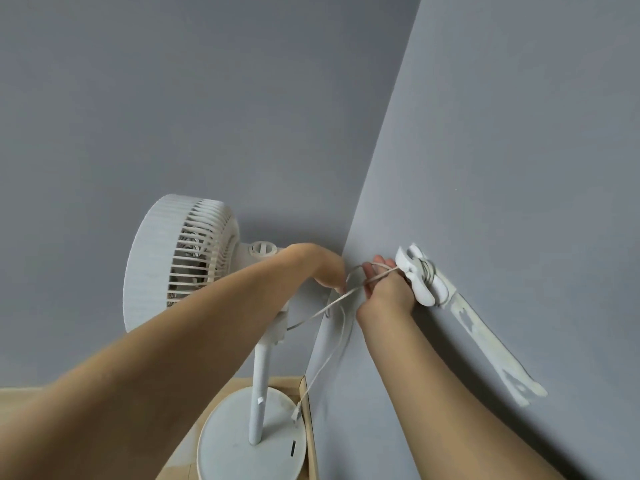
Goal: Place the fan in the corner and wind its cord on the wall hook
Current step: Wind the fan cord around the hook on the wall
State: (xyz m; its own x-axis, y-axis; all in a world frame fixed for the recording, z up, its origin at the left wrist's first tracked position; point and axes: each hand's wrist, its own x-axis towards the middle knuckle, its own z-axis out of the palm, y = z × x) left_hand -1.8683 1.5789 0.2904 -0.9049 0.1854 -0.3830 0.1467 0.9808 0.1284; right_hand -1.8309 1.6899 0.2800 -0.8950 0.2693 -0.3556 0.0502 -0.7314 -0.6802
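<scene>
Grey-blue walls (pixel 207 116) meet in a corner ahead of me, above a strip of pale wooden floor (pixel 20 398). My white pedestal fan (pixel 180 258) stands upright in that corner, its round base (pixel 252 441) on the floor. Both my bare forearms reach toward the right-hand wall. My left hand (pixel 318 268) pinches the thin white cord (pixel 327 365) near the corner. My right hand (pixel 386 287) holds a loop of the cord, just beside the white wall hook (pixel 420 275), which already carries several turns of cord.
</scene>
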